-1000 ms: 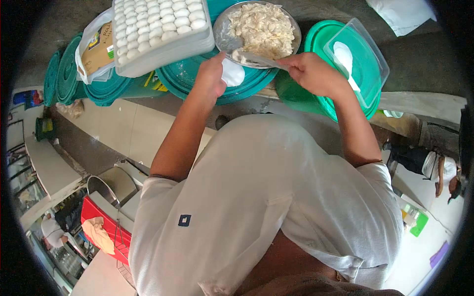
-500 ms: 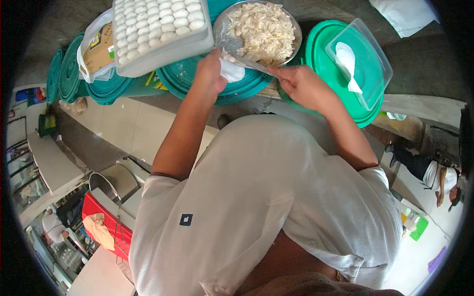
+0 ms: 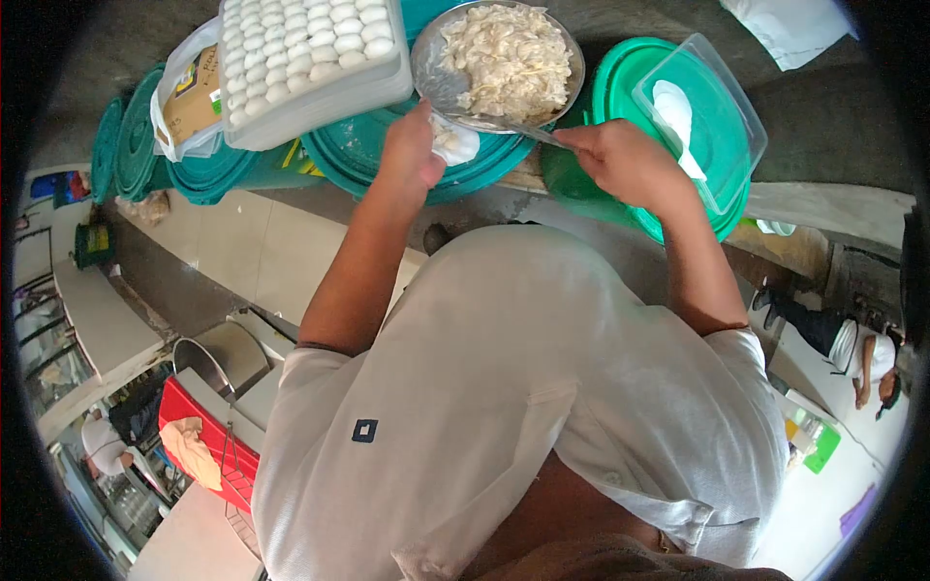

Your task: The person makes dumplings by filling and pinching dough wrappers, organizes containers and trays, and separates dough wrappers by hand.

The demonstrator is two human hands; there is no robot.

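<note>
A thin white dough wrapper [image 3: 455, 141] with a little filling on it lies in my left hand [image 3: 411, 150], just below the round metal bowl [image 3: 436, 85]. My right hand [image 3: 625, 160] grips the handle of a flat spatula [image 3: 528, 129], whose blade reaches to the bowl's near rim. Pale, shredded filling [image 3: 509, 60] is heaped in the bowl. Left of the bowl, a clear plastic container [image 3: 329, 95] is packed with rows of white dough balls [image 3: 308, 44].
A green lid [image 3: 620, 77] at right bears a clear tray [image 3: 722, 126] with a white spoon [image 3: 675, 111]. Teal lids [image 3: 339, 155] lie below the containers. A cardboard box in a bag [image 3: 194, 97] stands left. Other people [image 3: 857, 349] [image 3: 102, 441] are in the background.
The spatula has drawn back from the wrapper toward the right, and filling now shows on the wrapper. My right hand has shifted slightly right; my left hand stays near the bowl.
</note>
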